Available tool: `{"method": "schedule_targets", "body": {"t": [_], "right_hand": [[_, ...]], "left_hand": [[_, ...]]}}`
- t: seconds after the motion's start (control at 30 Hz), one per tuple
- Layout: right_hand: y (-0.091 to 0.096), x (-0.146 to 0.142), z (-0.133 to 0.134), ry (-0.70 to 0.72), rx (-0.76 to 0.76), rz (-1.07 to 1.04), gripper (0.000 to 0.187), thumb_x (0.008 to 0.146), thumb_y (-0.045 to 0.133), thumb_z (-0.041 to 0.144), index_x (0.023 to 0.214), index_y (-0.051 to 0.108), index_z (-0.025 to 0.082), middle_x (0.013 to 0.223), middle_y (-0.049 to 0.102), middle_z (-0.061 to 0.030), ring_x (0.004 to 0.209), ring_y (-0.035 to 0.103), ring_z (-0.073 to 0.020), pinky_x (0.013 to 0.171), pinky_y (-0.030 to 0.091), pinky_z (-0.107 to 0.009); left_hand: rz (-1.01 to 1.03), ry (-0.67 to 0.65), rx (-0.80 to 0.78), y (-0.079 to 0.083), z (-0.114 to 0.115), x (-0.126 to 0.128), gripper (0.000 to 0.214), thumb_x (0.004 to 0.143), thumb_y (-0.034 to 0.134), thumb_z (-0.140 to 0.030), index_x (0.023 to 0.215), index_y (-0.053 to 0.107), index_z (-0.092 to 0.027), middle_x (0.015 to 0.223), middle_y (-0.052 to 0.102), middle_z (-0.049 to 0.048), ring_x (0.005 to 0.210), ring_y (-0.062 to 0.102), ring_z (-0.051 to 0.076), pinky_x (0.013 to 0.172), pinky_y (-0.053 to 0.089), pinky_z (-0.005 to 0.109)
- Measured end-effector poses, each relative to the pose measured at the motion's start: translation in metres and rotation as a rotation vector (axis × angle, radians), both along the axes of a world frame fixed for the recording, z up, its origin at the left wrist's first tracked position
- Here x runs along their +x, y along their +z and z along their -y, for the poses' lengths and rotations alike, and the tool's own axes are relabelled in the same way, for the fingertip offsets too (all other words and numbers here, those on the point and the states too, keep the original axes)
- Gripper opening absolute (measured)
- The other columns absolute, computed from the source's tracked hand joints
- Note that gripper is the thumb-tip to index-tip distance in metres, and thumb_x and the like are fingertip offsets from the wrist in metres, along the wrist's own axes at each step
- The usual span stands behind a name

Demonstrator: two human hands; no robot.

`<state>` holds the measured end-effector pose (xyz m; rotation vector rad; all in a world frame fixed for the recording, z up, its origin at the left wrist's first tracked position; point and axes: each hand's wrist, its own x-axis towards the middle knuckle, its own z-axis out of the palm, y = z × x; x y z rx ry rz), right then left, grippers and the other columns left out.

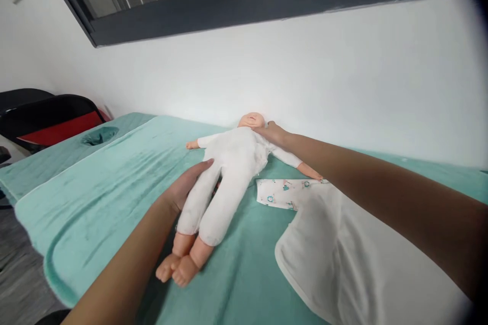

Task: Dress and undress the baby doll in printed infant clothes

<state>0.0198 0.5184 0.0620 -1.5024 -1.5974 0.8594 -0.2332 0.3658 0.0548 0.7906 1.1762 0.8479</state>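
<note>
A baby doll (238,155) with a white cloth body lies on its back, its head by the wall and its feet towards me. My left hand (186,183) grips it at the hip and upper thigh, thumb on top, with the other fingers mostly hidden beneath. Up at the neck and shoulder, my right hand (272,134) holds the doll, its fingers partly behind the neck. To the right, a white baby garment (335,244) is spread out, with a flower-patterned sleeve (280,193) near the doll's hand. My right forearm covers part of that garment.
A teal cover (110,188) lies over the padded bed, which has a round face hole (99,136) at its left end. Behind stands a white wall (362,71) under a dark-framed window (171,25). Black and red folding chairs (53,122) stand at the left.
</note>
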Motion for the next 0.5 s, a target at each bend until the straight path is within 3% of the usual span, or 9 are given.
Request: {"method": "schedule_targets", "body": {"t": [0.13, 0.27, 0.37, 0.5], "right_hand": [[0.041, 0.051, 0.051, -0.026, -0.176, 0.066, 0.113, 0.064, 0.074, 0.067, 0.148, 0.031, 0.005, 0.139, 0.053, -0.0266, 0.116, 0.060, -0.0348, 0.092, 0.052, -0.044], [0.066, 0.138, 0.112, -0.076, -0.213, 0.187, 0.119, 0.066, 0.066, 0.076, 0.156, 0.019, 0.012, 0.148, 0.046, -0.0232, 0.123, 0.056, -0.0369, 0.098, 0.049, -0.047], [0.065, 0.208, 0.154, -0.156, -0.216, 0.255, 0.124, 0.064, 0.063, 0.082, 0.157, 0.015, 0.015, 0.147, 0.047, -0.0236, 0.121, 0.057, -0.0397, 0.096, 0.050, -0.051], [0.043, 0.282, 0.189, -0.215, -0.157, 0.325, 0.120, 0.069, 0.058, 0.081, 0.157, 0.014, 0.012, 0.143, 0.051, -0.0256, 0.121, 0.059, -0.0393, 0.097, 0.049, -0.049]], "left_hand": [[0.061, -0.059, 0.014, 0.015, 0.044, 0.050, 0.047, 0.083, 0.060, -0.055, 0.096, 0.069, -0.011, 0.070, 0.072, 0.0070, 0.060, 0.066, 0.022, 0.059, 0.055, 0.036], [0.163, -0.080, 0.138, 0.020, 0.097, 0.136, 0.046, 0.078, 0.066, -0.054, 0.104, 0.069, -0.016, 0.076, 0.073, 0.0088, 0.064, 0.070, 0.026, 0.059, 0.057, 0.038], [0.233, -0.088, 0.226, 0.010, 0.131, 0.209, 0.055, 0.074, 0.068, -0.055, 0.114, 0.066, -0.018, 0.084, 0.075, 0.0110, 0.068, 0.071, 0.028, 0.058, 0.058, 0.039], [0.308, -0.124, 0.249, -0.012, 0.164, 0.284, 0.065, 0.072, 0.070, -0.057, 0.125, 0.061, -0.020, 0.096, 0.075, 0.0142, 0.070, 0.071, 0.028, 0.057, 0.057, 0.037]]}}
